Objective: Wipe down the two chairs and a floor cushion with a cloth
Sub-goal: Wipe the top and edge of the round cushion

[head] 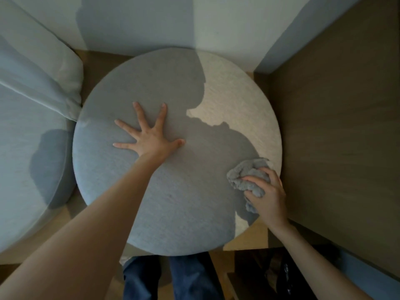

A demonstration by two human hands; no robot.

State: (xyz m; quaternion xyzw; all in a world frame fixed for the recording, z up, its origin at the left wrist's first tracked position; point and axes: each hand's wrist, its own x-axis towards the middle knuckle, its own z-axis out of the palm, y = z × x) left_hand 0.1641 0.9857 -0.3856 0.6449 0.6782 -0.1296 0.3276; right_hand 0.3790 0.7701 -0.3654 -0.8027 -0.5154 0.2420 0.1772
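From up here I look straight down on the round grey cushion [173, 202], which fills the middle of the view and lies on the wood floor [249, 237] close to the wall. The left grip [151, 137] is spread flat on the cushion's top, all 5 fingers wide apart, pressing it steady. The right grip [268, 193] is curled round the bunched grey cloth [249, 174], pinching it against the cushion's right edge.

I judge that I am partway through wiping the cushion, working at its right rim. The fabric shows no damp streak or mark, only shadow and a sunlit patch at the upper right, so I cannot tell how much of the top is already done.

Of the 2 chairs I can confirm nothing. A pale upholstered shape [32, 148] sits just beside the cushion on the left and may be 1 of them, but I cannot tell. A brown panel [335, 126] stands on the right. By my estimate, the rest of the top and the rim are left at least.
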